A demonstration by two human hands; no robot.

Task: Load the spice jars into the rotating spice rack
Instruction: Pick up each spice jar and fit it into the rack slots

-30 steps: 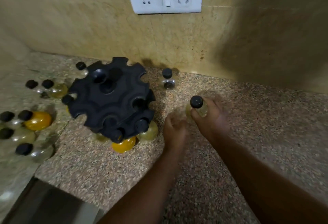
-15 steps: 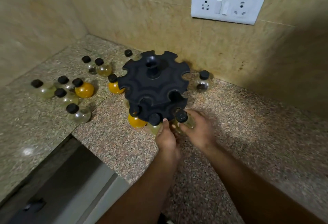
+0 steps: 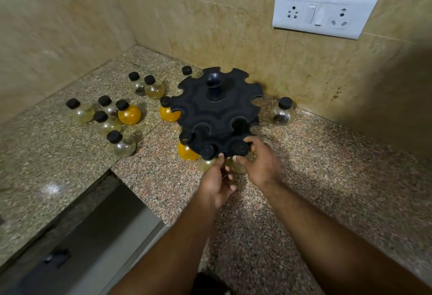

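Note:
The black two-tier spice rack (image 3: 217, 112) stands on the speckled granite counter (image 3: 327, 168) near the wall corner. Three jars hang in its lower tier at the front: an orange one (image 3: 185, 150), a pale one (image 3: 207, 162) and a pale yellow jar (image 3: 240, 154) whose black cap sits in a slot. My right hand (image 3: 261, 163) holds that pale yellow jar at the rack's front edge. My left hand (image 3: 217, 183) rests just beside it, thumb touching the rack's rim, fingers curled under the jars.
Several loose round jars with black caps stand left of the rack, among them an orange one (image 3: 129, 114) and a clear one (image 3: 122, 145). A dark-filled jar (image 3: 282, 113) stands at the right by the wall. A white socket plate (image 3: 322, 14) is above. The counter edge drops at lower left.
My right hand carried the pale yellow jar from the open counter leftward to the rack and its cap is now in a front slot. My left hand moved along with it. The camera shifted.

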